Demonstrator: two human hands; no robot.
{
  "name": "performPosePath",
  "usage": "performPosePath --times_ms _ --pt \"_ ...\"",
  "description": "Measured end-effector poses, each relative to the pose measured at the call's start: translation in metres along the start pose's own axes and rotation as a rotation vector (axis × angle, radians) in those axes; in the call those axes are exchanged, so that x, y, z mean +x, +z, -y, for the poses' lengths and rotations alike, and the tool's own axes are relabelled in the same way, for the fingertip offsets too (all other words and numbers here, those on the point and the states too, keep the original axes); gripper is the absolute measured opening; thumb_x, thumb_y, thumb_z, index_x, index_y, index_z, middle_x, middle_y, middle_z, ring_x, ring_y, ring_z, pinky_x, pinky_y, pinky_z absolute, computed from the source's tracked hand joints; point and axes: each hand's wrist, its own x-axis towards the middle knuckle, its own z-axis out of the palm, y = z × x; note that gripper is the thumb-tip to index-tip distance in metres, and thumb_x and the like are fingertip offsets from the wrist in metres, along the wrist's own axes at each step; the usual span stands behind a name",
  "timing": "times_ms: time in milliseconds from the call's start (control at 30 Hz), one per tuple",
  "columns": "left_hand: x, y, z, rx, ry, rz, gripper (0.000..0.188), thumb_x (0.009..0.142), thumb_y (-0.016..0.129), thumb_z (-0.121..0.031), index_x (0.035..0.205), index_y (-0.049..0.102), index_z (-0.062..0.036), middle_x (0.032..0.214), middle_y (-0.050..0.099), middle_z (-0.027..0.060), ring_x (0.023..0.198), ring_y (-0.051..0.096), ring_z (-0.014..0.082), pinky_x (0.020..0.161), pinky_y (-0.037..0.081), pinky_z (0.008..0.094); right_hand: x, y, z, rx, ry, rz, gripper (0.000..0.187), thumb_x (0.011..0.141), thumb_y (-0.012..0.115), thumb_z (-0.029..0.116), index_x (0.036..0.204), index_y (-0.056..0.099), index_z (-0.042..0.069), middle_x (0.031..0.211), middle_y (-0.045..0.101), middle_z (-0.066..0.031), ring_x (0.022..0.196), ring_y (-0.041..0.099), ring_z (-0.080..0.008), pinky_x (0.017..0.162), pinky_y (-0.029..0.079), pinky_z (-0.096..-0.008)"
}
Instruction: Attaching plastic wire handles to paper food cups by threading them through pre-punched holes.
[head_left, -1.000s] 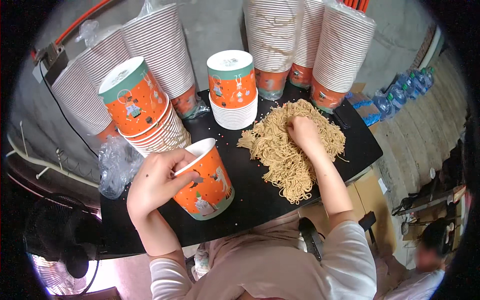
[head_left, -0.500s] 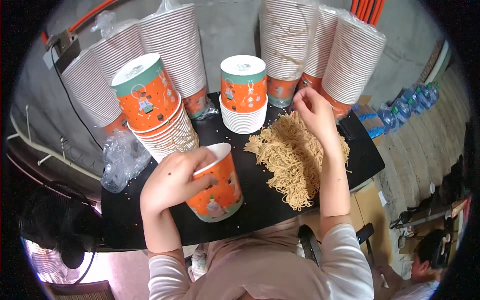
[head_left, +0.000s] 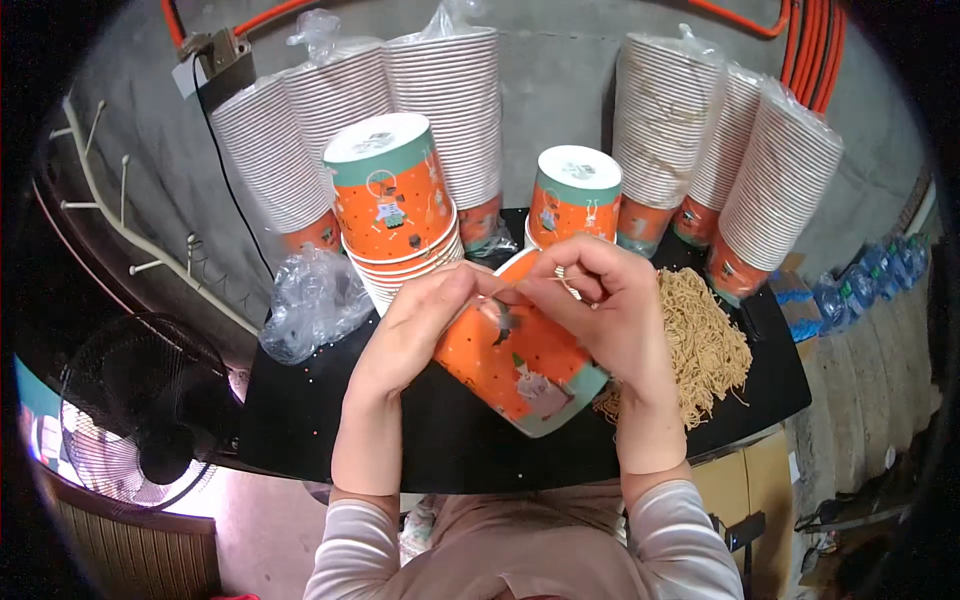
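Note:
An orange paper bucket with a green band and cartoon figures is tilted between my hands, its rim turned up toward my fingers. My left hand is closed on the rim's left side. My right hand is pinched closed at the rim, with a thin tan cord at its fingertips; the cord's ends are mostly hidden by my fingers. Beside my right wrist lies a heap of tan cords. Behind the hands, upside-down buckets of the same kind stand in a larger stack and a smaller stack.
Tall plastic-wrapped bucket stacks line the back left, and more wrapped stacks the back right. Crumpled clear plastic lies at the left of the black table. A fan stands left; bottles are on the right.
My right hand has come from the cord heap to the bucket rim, bringing a cord. The bucket has tilted and risen. The whole view has shifted, so the stacks sit farther right.

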Motion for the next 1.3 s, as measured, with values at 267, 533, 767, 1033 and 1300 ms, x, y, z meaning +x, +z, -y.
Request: performPosePath --times_ms 267,533,767,1033,1300 --pt "0.003 0.000 0.009 0.171 0.057 0.039 0.018 0.101 0.058 -0.006 0.100 0.071 0.0055 0.096 0.068 0.0070 0.086 0.064 0.0123 0.078 0.050 0.0271 0.006 -0.010 -0.012 0.059 0.015 0.061 0.007 0.091 0.072 0.002 0.093 0.066 0.001 0.069 0.046 0.0078 0.064 0.039 0.0001 0.055 0.034 -0.0197" --pt "0.003 -0.008 0.007 0.201 0.136 -0.039 0.012 0.097 0.064 -0.004 0.099 0.073 0.0034 0.097 0.071 0.0083 0.089 0.068 0.0132 0.081 0.053 0.0274 0.007 -0.022 -0.020 0.217 0.131 0.110 0.011 0.097 0.068 0.008 0.092 0.060 0.001 0.075 0.052 0.0073 0.067 0.043 0.0000 0.057 0.035 -0.0193" --pt "0.001 -0.003 -0.001 0.054 0.085 -0.159 0.053 0.081 0.077 0.006 0.130 0.058 0.0022 0.102 0.071 0.0087 0.091 0.069 0.0129 0.086 0.055 0.0258 0.004 -0.026 -0.009 -0.108 0.014 0.121 0.009 0.089 0.074 0.005 0.092 0.068 0.000 0.072 0.054 -0.0006 0.064 0.046 -0.0066 0.058 0.038 -0.0250" --pt "0.002 -0.012 0.007 -0.090 0.031 -0.089 0.061 0.075 0.061 0.018 0.134 0.054 0.0037 0.117 0.067 0.0104 0.103 0.066 0.0142 0.086 0.055 0.0256 0.001 -0.016 -0.006 -0.098 -0.081 0.059 0.011 0.085 0.077 0.006 0.094 0.071 0.003 0.073 0.057 -0.0040 0.061 0.049 -0.0115 0.055 0.039 -0.0278" --pt "-0.001 -0.007 0.009 0.179 0.096 -0.105 0.041 0.082 0.061 0.017 0.121 0.067 0.0047 0.127 0.062 0.0117 0.106 0.066 0.0128 0.088 0.056 0.0230 0.000 -0.015 0.000 -0.299 -0.306 0.012 0.013 0.084 0.079 0.009 0.094 0.072 0.005 0.080 0.065 -0.0075 0.062 0.063 -0.0222 0.056 0.048 -0.0332"
